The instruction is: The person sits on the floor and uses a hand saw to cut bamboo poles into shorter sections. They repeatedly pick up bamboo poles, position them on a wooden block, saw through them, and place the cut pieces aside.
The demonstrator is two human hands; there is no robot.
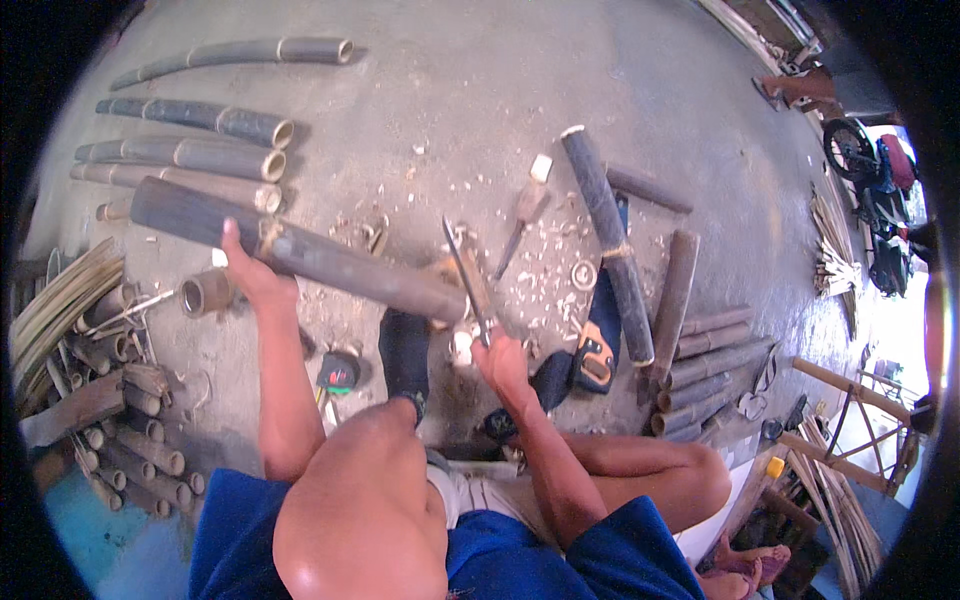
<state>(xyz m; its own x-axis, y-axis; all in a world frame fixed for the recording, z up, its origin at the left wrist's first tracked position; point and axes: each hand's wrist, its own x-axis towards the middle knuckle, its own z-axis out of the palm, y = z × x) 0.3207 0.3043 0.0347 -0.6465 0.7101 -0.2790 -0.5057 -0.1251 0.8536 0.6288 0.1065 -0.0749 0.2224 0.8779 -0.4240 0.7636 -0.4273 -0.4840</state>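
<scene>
Two closed grips: left hand (250, 272) on bamboo pole (300, 250), right hand (500, 360) on knife (465, 280)

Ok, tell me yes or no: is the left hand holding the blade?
No: the left hand grips the long dark bamboo pole, while the right hand holds the blade.

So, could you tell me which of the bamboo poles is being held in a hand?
The long dark bamboo pole lying slantwise, gripped by the left hand; the other poles lie untouched on the floor.

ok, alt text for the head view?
Seen from above, a seated person's left hand steadies a long dark bamboo pole while the right hand holds a knife at its end. More bamboo pieces, chips and a tape measure lie on the concrete floor.
</scene>
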